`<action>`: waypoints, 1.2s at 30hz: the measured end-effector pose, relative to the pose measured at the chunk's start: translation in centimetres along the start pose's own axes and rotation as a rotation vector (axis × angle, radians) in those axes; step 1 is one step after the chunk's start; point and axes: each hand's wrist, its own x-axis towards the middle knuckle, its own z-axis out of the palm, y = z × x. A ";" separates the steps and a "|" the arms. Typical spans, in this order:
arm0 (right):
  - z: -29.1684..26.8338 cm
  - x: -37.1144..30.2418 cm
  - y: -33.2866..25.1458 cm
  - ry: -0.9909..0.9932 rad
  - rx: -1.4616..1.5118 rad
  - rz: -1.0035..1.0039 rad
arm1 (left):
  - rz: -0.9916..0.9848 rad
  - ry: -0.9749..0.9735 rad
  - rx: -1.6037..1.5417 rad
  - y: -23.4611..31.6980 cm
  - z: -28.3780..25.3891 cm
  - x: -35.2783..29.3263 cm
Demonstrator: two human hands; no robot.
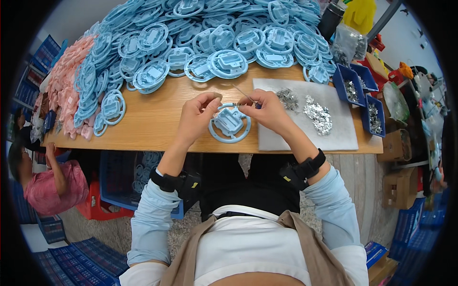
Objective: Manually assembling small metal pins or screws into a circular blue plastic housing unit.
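Both hands meet over the light-blue plastic ring part (230, 123) near the wooden table's (157, 119) front edge: left hand (198, 117) pinches its rim, right hand (267, 110) pinches a thin metal pin (243, 93). Light, stiff plastic, probably best gripped by the outer ring

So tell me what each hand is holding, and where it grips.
Both the left hand and the right hand pinch the top rim of the blue plastic ring; the right hand also holds a thin metal tool.
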 end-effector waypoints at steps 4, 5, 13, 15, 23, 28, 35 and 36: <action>1.2 0.9 0.2 -0.059 0.004 0.015 | 0.063 0.027 0.080 -1.5 -0.9 0.3; 1.2 0.9 0.1 -0.065 0.028 0.072 | 0.052 0.046 0.075 -1.7 -0.7 0.4; -1.0 0.1 -0.3 0.015 0.107 0.243 | 0.093 -0.038 0.482 0.0 -0.8 0.1; -1.0 -0.2 0.0 0.077 0.184 0.224 | 0.232 -0.069 0.819 0.8 0.1 0.1; -2.2 -1.8 -1.1 0.108 0.392 0.373 | 0.020 -0.169 0.914 2.0 1.0 1.2; -3.7 -2.8 -1.8 0.156 0.492 0.374 | 0.308 -0.129 0.572 2.4 4.0 2.8; -4.3 -2.6 -1.0 0.125 0.037 0.092 | 0.398 -0.048 0.331 1.4 2.2 4.0; -3.7 -2.5 -1.5 0.068 0.016 0.098 | 0.356 -0.003 0.386 1.6 1.0 3.4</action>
